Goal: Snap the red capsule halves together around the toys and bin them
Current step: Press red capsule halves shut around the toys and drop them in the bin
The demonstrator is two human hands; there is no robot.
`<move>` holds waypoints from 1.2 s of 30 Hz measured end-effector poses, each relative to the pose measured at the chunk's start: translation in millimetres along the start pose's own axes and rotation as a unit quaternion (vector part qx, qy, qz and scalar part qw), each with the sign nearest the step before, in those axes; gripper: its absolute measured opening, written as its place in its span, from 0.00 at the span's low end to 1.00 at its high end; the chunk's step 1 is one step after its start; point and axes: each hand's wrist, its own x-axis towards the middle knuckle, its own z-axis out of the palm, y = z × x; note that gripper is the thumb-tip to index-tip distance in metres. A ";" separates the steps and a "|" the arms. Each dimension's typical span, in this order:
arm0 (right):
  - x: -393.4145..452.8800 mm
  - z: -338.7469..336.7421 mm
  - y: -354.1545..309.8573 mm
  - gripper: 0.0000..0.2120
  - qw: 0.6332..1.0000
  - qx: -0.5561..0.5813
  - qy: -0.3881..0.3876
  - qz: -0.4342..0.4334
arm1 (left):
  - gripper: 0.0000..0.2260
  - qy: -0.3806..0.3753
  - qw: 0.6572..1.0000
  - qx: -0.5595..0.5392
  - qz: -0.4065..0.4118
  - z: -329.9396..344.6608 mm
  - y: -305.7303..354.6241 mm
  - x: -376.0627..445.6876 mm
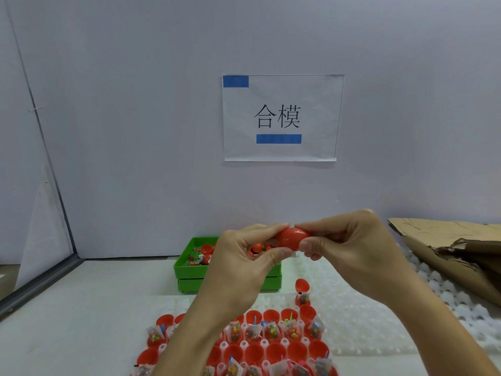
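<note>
Glossy smooth red plastic capsule [292,238] catching light, green plastic bin [187,270] looking semi-matt; crumpled brown cardboard [444,245] lying rough and matt; white paper sign [282,118] hanging flat, bumpy white tray [360,321] showing a translucent sheen

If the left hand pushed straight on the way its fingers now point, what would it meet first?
The left hand points rightward, pinching the red capsule. Beyond that capsule it would likely meet the right hand's fingers, which grip the other end.

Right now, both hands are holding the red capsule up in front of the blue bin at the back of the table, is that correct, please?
Not quite: the bin is green, not blue. The head view shows it at the back of the table, with the left hand and the right hand both holding the red capsule up in front of it.
</note>
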 end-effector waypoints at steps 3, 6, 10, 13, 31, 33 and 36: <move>0.2 -0.4 -0.8 0.16 1.000 0.008 -0.001 -0.005 | 0.15 0.004 1.000 -0.002 0.000 0.0 -1.7 -0.2; 0.4 0.1 1.0 0.13 1.000 0.001 0.001 0.000 | 0.16 0.003 1.000 0.007 0.002 -0.2 -2.7 0.2; 0.8 1.4 1.9 0.12 1.000 0.002 0.003 0.009 | 0.17 -0.001 1.000 0.012 0.007 0.0 -2.2 0.6; 0.6 1.7 2.4 0.12 1.000 0.002 0.004 0.009 | 0.14 -0.006 1.000 0.005 0.004 1.1 0.9 -0.2; 0.0 4.6 2.9 0.11 0.998 0.048 0.021 0.026 | 0.13 0.074 0.997 0.022 -0.013 7.1 -0.1 0.6; -0.3 4.0 2.6 0.11 0.998 0.059 0.023 0.027 | 0.14 0.078 0.997 0.014 -0.015 7.5 0.1 0.5; -0.4 4.2 1.9 0.12 0.997 0.063 0.023 0.024 | 0.13 0.073 0.997 0.003 -0.008 7.5 -0.3 0.6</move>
